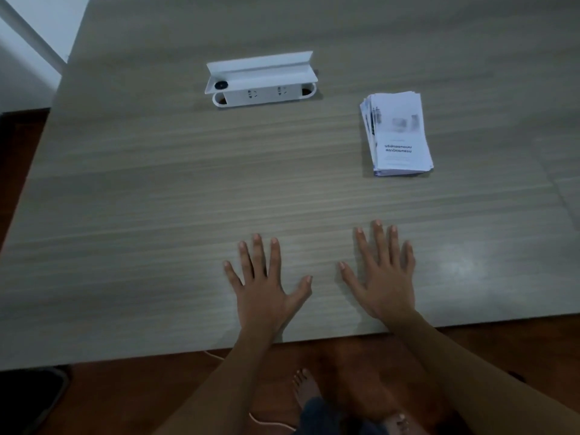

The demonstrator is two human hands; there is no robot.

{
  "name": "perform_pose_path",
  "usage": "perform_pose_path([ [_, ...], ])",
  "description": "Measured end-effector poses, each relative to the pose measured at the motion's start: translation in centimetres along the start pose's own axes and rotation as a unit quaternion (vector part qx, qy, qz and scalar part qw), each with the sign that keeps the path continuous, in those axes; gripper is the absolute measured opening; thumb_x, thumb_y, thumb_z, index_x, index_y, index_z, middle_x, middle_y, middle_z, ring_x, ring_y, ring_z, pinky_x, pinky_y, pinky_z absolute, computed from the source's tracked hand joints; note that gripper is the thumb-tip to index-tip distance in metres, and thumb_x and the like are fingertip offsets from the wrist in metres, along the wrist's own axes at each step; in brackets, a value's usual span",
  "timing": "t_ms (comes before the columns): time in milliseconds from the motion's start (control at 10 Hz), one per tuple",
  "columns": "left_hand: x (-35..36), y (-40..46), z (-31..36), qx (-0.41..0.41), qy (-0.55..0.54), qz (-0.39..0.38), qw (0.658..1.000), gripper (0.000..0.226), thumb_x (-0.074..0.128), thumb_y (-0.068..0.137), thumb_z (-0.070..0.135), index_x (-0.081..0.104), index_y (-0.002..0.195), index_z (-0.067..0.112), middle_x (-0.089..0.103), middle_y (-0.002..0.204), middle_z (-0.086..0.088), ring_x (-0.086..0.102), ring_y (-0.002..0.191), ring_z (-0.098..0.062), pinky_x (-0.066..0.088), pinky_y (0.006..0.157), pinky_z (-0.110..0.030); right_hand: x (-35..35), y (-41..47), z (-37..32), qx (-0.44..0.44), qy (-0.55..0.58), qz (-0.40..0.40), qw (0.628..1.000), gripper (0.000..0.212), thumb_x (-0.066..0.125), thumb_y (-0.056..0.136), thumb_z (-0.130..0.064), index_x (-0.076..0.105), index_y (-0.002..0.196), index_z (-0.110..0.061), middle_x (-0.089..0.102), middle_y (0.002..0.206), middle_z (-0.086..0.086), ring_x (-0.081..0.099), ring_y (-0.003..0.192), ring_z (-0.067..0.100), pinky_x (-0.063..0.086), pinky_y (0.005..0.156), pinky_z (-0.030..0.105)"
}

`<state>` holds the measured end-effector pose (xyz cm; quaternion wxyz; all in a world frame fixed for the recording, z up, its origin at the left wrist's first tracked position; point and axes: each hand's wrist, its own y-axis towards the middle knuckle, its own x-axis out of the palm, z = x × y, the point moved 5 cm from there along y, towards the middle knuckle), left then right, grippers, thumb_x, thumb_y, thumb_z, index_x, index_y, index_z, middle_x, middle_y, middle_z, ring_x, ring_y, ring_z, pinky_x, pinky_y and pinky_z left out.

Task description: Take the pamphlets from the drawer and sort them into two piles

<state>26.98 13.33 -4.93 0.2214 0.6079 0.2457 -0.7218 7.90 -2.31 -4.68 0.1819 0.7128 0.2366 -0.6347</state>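
A single stack of white pamphlets [397,135] with dark printed text lies on the wooden table [157,199], at the right and beyond my hands; its left edges are fanned out a little. My left hand [265,287] rests flat on the table near the front edge, fingers spread, holding nothing. My right hand [384,277] lies flat beside it in the same way, palm down and empty. Both hands are well short of the stack. No drawer is in view.
A white socket box [262,81] with its lid raised is set into the table at the back centre. The table's front edge runs just behind my wrists. Below it are a reddish wooden floor, a thin cable [266,422] and bare feet.
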Motion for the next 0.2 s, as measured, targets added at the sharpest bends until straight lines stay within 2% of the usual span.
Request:
perform_pose_path([
  [100,-0.5,0.2,0.2,0.008,0.0,0.008,1.0,0.105,0.039,0.083,0.086,0.02,0.165,0.024,0.003,0.175,-0.009,-0.001,0.161,-0.036,0.005,0.12,-0.072,-0.7,-0.1,-0.6,-0.008,0.012,-0.001,1.0,0.079,0.03,0.091,-0.073,0.011,0.158,-0.035,0.002,0.168,0.002,-0.003,0.155,0.029,0.008,0.121,0.057],
  [200,-0.4,0.1,0.3,0.008,-0.006,0.027,1.0,0.104,0.042,0.083,0.085,0.022,0.165,0.024,0.004,0.175,-0.009,0.0,0.161,-0.036,0.005,0.121,-0.072,-1.8,0.3,-0.2,0.045,0.15,0.015,0.988,0.069,0.039,0.093,-0.066,0.029,0.154,-0.034,0.016,0.167,-0.004,0.005,0.155,0.02,0.008,0.123,0.052],
])
